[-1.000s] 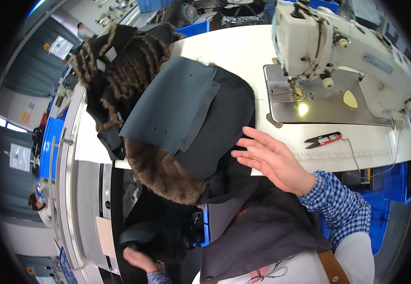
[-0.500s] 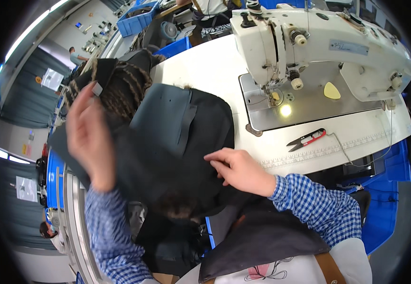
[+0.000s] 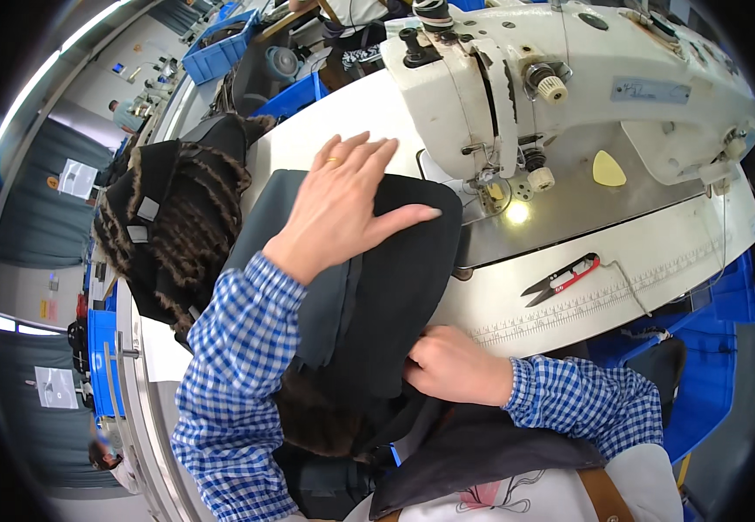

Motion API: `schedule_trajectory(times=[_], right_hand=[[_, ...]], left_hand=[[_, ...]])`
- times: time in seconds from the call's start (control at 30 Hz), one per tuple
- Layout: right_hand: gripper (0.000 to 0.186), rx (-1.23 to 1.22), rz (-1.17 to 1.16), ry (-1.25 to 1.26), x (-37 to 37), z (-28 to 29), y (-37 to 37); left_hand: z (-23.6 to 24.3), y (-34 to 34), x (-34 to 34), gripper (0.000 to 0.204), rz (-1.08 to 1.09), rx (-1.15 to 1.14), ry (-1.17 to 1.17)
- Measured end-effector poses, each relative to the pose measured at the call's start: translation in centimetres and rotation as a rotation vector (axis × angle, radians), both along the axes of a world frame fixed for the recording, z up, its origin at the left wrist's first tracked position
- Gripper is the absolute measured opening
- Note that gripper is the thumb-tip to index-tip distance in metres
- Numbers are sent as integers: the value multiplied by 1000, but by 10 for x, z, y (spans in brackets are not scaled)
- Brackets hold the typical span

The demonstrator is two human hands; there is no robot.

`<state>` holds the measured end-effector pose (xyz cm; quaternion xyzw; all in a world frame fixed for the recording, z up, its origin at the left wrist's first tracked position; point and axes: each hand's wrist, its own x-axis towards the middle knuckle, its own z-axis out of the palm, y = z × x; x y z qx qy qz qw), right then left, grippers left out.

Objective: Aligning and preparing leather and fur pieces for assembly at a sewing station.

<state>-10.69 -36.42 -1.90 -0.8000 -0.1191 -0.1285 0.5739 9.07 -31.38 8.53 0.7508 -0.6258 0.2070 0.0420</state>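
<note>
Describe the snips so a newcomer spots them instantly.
Start at the big white sewing machine, upper right, then drop to its metal plate. Between that plate and the ruler strip lie the snips, dark blades pointing left. Red-and-black colouring sets them apart from the silvery plate, pale strip and yellow piece.

Blue-and-white checked sleeves (image 3: pixel 236 352) and a dark apron (image 3: pixel 490 444) are worn.

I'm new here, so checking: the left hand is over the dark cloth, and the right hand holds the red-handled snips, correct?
Not quite: the head view shows the snips lying on the table; the right hand is at the dark cloth. The rest is right.
</note>
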Motion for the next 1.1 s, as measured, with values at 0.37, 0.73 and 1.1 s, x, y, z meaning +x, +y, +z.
schedule_trajectory(times=[0.37, 0.73, 1.1], right_hand=[[12, 3, -10, -84, -41, 2, -34], [19, -62, -121, 4, -47, 21, -38], [28, 233, -61, 530, 47, 20, -88]], left_hand=[[-9, 10, 8, 23, -25, -58, 644], [59, 59, 21, 14, 62, 68, 1390], [59, 52, -7, 6, -5, 345, 1627]])
